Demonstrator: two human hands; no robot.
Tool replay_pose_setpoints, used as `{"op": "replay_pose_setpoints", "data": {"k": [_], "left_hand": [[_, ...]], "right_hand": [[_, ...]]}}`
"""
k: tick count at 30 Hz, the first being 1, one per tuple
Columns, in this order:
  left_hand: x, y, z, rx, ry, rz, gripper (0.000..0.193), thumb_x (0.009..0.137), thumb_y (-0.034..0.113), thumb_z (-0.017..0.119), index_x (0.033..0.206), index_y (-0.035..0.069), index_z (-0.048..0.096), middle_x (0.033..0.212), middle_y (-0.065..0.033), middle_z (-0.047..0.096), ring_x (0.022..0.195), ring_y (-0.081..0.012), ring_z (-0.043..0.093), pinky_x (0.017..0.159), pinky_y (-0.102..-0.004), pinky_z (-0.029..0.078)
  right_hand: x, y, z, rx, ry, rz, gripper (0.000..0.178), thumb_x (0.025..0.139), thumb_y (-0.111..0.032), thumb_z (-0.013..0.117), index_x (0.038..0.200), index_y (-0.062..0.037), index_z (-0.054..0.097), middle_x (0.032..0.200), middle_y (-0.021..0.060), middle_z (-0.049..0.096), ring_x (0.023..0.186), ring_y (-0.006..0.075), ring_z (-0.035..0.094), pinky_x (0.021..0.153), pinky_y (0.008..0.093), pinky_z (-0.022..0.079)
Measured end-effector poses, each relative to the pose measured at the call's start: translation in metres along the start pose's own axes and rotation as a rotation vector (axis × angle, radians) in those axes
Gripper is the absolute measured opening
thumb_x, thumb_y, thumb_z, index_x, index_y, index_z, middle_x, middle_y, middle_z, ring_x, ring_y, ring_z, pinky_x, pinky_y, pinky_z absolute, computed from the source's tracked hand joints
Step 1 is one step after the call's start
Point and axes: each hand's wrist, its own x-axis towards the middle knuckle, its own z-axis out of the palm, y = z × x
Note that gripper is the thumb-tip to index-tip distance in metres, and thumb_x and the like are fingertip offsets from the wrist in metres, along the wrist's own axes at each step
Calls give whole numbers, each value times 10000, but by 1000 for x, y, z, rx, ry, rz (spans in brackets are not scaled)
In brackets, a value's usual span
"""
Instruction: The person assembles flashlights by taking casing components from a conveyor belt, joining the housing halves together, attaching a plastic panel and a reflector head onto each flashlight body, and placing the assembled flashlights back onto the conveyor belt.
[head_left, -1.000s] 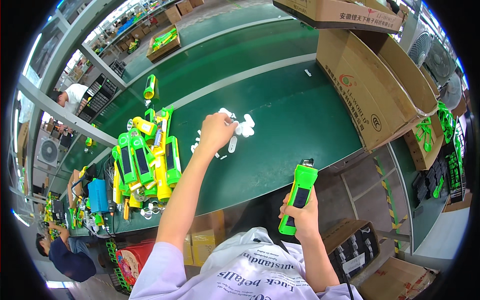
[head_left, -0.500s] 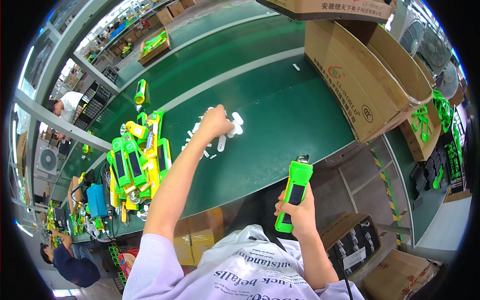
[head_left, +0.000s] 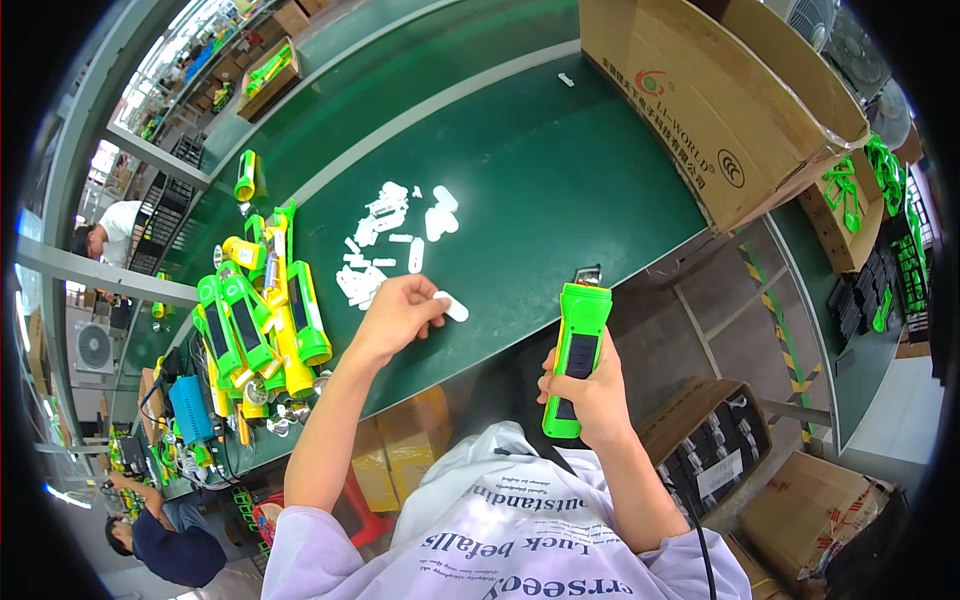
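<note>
"What colour is the bench (head_left: 520, 200)?"
"Deep green, with white pieces (head_left: 388, 207) on it."
"The torch (head_left: 580, 345) by the near edge?"
"Bright green, panel (head_left: 577, 362) dark."
"The torches (head_left: 262, 355) along the left edge?"
"Green and yellow."
"The floor tape (head_left: 778, 317)?"
"Yellow-and-black stripes."

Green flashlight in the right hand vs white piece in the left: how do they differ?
Size: the green flashlight is much larger; the white piece is small and slim.
Look: the flashlight is bright green with a dark panel; the white piece looks plain.
Grip: the right hand wraps around the flashlight; the left hand pinches the white piece at one end.
Shared: both are elongated and held.
</note>
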Motion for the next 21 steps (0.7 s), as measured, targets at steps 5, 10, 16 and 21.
{"op": "replay_pose_setpoints", "data": {"k": [5, 10, 16, 21], "left_hand": [[-35, -7, -3, 700, 164, 66, 248, 859, 220, 725, 778, -6, 665, 595, -101, 645, 511, -240, 601, 537, -348, 473], [-44, -11, -2, 647, 221, 645, 308, 787, 104, 731, 1047, 18, 590, 985, -151, 596, 898, -331, 610, 765, -406, 497], [-30, -4, 5, 749, 81, 563, 326, 748, 5, 655, 1052, 28, 539, 955, -145, 569, 935, -348, 589, 796, -440, 487], [-22, 9, 3, 814, -58, 531, 279, 742, -13, 620, 1002, 26, 528, 942, -150, 568, 927, -354, 589, 801, -460, 482]], "right_hand": [[2, -1, 4, 16, -42, 28, 585, 654, 142, 614, 1185, -52, 460, 865, 84, 572, 663, 203, 633, 574, 359, 557], [-1, -2, 6, 56, -104, 84, 600, 653, 135, 654, 1187, -67, 469, 901, 73, 566, 747, 175, 622, 617, 336, 563], [-9, -4, 16, 21, -84, 41, 590, 652, 148, 590, 1190, -50, 455, 873, 82, 574, 684, 196, 618, 590, 371, 556], [-14, -5, 18, 16, -89, 41, 583, 642, 152, 600, 1172, -46, 459, 879, 87, 576, 684, 199, 618, 589, 372, 557]]}}
